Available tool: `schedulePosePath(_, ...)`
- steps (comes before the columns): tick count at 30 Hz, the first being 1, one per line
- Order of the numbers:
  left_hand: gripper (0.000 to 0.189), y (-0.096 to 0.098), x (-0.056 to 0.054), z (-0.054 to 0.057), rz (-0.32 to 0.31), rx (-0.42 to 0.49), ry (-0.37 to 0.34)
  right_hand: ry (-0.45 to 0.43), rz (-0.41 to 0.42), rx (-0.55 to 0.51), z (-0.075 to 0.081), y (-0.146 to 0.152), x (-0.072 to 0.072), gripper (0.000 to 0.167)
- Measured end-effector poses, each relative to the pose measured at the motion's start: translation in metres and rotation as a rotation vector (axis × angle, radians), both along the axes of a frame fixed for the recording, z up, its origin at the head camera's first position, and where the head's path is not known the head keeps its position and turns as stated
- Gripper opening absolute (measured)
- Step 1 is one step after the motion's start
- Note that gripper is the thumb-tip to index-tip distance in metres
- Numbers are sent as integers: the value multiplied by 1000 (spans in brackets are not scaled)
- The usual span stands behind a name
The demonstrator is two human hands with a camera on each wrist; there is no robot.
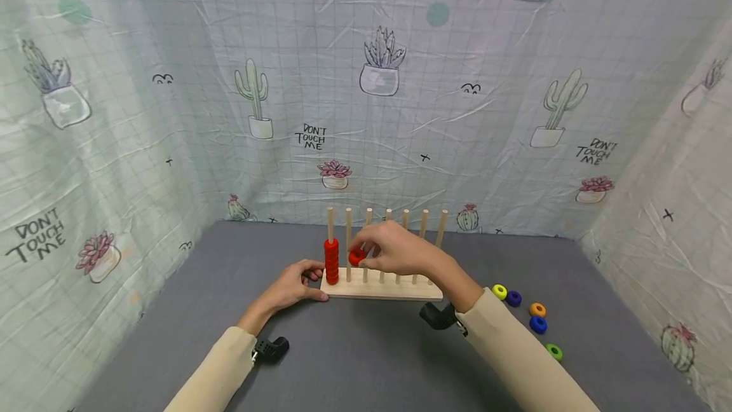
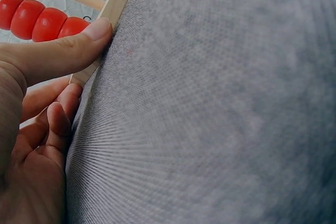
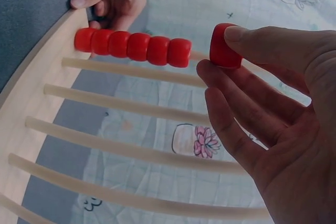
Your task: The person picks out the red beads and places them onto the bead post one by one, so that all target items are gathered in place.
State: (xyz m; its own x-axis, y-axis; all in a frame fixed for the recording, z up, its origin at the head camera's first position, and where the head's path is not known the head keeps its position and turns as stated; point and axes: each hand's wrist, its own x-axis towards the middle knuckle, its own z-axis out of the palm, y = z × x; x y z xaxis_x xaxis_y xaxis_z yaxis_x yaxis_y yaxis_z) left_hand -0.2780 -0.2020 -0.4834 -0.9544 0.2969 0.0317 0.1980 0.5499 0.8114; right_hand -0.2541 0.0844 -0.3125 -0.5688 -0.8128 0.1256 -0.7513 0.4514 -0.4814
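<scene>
A wooden peg stand with a row of upright pegs rests on the table. Its leftmost peg carries a stack of red beads, and bare peg shows above them. My left hand holds the left end of the base, thumb along the front edge and fingers behind. Between thumb and fingers, my right hand pinches a single red bead beside the second peg. In the right wrist view this bead covers part of a peg; I cannot tell whether it touches one.
Right of the stand, loose beads lie on the grey table: yellow, purple, orange, blue and green. A cactus-print curtain hangs behind and at both sides.
</scene>
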Motion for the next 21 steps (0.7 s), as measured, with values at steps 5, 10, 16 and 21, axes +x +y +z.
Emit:
schedulePosePath(5,73,1,0,0,1,8,1,-8,-3,1,5,-3,-1,29)
schedulePosePath(10,73,1,0,0,2,13,4,34,-9,-6,8,-6,-2,27)
schedulePosePath(16,74,1,1,1,-9,6,13,25,-27,-4,11,-8,-2,26)
schedulePosePath(21,73,1,1,1,-24,12,30,46,-17,-12,16,-10,-2,27)
